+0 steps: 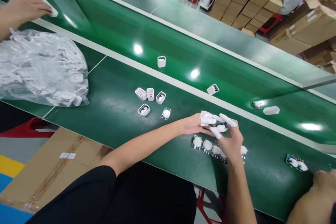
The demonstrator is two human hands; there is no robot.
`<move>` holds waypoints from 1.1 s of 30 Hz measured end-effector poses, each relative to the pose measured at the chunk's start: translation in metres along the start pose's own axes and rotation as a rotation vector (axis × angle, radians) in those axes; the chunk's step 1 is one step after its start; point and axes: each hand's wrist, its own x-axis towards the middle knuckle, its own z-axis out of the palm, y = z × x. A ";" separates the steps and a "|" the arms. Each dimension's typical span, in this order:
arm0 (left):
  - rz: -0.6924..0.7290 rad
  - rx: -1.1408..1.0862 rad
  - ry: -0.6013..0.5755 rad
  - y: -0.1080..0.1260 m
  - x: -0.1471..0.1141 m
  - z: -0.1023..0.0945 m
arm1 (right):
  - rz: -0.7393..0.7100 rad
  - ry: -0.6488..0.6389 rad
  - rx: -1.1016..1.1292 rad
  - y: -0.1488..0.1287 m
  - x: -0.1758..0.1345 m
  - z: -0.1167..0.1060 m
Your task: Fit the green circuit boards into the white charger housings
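Observation:
My left hand (198, 123) is closed on what looks like a white plastic housing (205, 117), partly hidden by white-covered fingertips. Facing it, my right hand (230, 134) pinches a small green circuit board (222, 124) with a white blob on it. White finger cots cover several fingertips of both hands. Just below my hands lies a row of circuit boards (197, 142), each topped with a white round patch; my right hand hides part of the row. A single board (166, 113) lies to the left, near several white housings (144, 110), some with boards inside.
A clear bag of white plastic parts (44, 68) sits at the left, beneath another person's hand (27, 5) holding a white piece. Farther back on the green belt are housings (161, 61). Another person's hand (321, 185) is at the right, near paired boards (296, 163).

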 end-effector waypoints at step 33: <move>0.442 0.670 0.047 0.003 -0.006 -0.010 | -0.009 0.078 0.086 -0.007 0.003 -0.006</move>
